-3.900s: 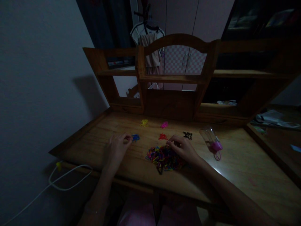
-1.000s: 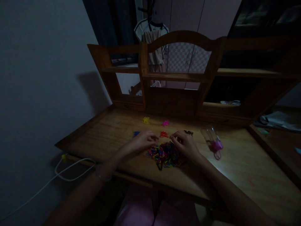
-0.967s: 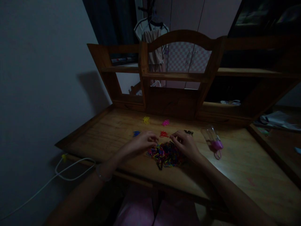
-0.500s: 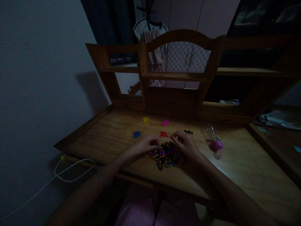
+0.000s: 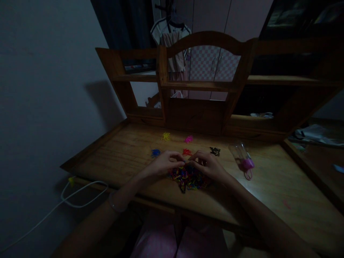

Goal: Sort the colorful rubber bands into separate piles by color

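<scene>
A mixed heap of small, thin, multicoloured pieces, perhaps rubber bands or clips, lies on the wooden desk beneath my hands. Over its upper left edge, my left hand has thumb and fingertips pinched together. My right hand pinches from the other side, its fingertips almost meeting the left ones. Whatever sits between the fingers is too small and dark to make out. Beyond the hands are sorted little piles: blue, yellow, pink, red and black.
A clear container with a purple cap lies on its side at the right. The wooden desk has a shelf unit along its back. A white cable loops off the left front edge.
Both hands have come together above the heap, fingertips now close to each other. My right hand has shifted left, uncovering the black pile.
</scene>
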The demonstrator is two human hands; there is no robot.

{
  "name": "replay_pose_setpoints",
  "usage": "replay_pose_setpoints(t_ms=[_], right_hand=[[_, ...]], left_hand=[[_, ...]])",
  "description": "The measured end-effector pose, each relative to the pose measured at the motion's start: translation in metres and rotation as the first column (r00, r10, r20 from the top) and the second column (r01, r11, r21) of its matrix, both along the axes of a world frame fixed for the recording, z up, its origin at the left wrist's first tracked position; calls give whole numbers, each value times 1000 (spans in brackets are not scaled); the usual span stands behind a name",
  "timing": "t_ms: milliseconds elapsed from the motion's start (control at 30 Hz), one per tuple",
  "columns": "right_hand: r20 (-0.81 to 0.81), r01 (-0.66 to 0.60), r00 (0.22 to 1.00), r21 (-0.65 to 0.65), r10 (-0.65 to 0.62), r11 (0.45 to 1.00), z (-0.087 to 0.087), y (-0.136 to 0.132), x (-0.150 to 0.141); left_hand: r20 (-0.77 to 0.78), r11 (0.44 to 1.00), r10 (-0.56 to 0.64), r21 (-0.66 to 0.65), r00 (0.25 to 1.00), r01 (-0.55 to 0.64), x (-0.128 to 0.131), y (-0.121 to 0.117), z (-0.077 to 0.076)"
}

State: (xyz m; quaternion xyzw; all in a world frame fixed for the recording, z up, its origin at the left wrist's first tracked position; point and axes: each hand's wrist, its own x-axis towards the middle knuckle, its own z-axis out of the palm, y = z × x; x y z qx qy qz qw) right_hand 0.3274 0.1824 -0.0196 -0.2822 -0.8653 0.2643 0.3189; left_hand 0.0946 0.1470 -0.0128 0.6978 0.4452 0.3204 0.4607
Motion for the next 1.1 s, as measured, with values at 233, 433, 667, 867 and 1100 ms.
replay_pose_setpoints(t_ms=[233,433,667,867,1100], right_hand=[[-40,-57,998,-14,56,998,-3,-3,-3],[-35,-43,998,11,43,999,0,-3,-1],[-60,-38,997,22,39,999,2,-4,0],[-48,-21,999,4,21,1000,1,-6,-1],[-58,46,997,21,-45,999,4,-7,-1]], left_hand=[[-42,998,25,55,999,-23,3,1,1],[-67,995,37,98,997,-31,6,1,0],[-54,999,38,5,998,-38,6,1,-1],[14,1000,10,-18,1000,-9,7,0,-3],[-166,978,151,167,975,-123,-10,-5,2]])
